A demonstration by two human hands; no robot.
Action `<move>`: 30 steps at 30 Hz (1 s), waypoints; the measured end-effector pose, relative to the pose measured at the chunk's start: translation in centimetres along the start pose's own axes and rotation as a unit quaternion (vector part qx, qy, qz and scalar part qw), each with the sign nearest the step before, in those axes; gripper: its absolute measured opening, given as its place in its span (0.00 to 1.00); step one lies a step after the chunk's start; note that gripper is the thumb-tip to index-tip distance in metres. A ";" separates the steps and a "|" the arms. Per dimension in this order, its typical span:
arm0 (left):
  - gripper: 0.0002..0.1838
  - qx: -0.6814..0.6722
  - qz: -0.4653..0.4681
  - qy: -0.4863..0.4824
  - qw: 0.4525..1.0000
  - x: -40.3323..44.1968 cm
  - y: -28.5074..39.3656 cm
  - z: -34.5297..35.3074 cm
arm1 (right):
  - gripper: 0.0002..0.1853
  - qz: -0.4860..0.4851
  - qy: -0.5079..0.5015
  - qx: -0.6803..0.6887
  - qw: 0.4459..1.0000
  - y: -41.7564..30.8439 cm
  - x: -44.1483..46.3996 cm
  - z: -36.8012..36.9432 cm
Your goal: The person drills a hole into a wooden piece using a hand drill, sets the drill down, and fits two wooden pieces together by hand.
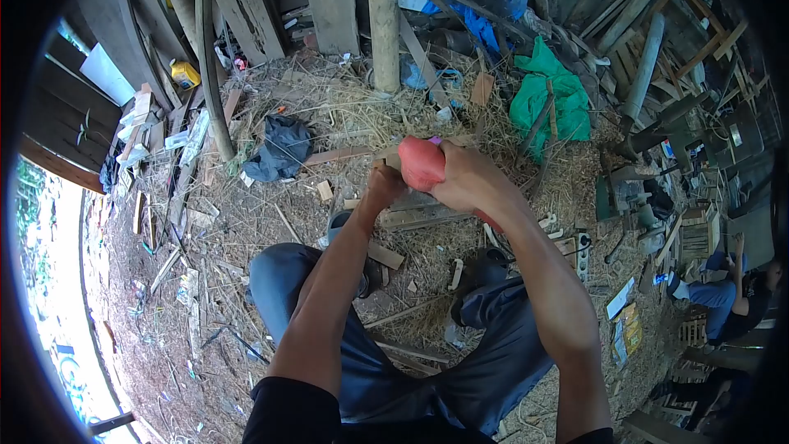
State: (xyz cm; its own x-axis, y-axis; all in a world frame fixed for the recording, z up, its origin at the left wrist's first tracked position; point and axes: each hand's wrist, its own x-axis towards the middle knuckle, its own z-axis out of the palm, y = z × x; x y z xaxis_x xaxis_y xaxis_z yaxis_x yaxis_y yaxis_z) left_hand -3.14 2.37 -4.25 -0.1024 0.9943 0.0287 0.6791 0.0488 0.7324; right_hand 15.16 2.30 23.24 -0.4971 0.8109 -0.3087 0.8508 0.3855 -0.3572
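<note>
In front of me, my right hand [464, 173] is wrapped around a smooth, rounded red object [422, 163] whose kind I cannot make out. A bit of purple shows beside its top edge. Close against its left side, my left hand [385, 187] is closed on what looks like a pale piece of wood [389, 154], partly hidden behind the red object. Below both hands, a wooden board [423, 219] lies on the ground between my feet. Another short wood offcut [385, 256] rests near my left shoe.
Straw, shavings and scraps cover the ground. A black plastic bag [281, 148] lies ahead left, a green sack [549, 99] ahead right. A wooden post [384, 25] stands in front. A power strip [583, 253] is at right. Another person [723, 296] sits far right.
</note>
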 end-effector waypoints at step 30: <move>0.13 -0.054 -0.068 -0.004 0.996 -0.2 1.8 -0.6 | 0.25 0.019 0.041 0.178 0.983 3.5 -2.5 -3.8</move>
State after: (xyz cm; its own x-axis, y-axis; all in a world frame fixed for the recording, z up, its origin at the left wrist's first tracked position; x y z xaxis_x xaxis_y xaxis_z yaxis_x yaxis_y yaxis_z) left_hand -2.31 2.16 -2.52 -0.1819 0.9799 -0.0822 0.5773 0.1741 0.7978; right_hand 20.02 3.28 26.12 -0.4387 0.8603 -0.2596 0.7474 0.1889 -0.6370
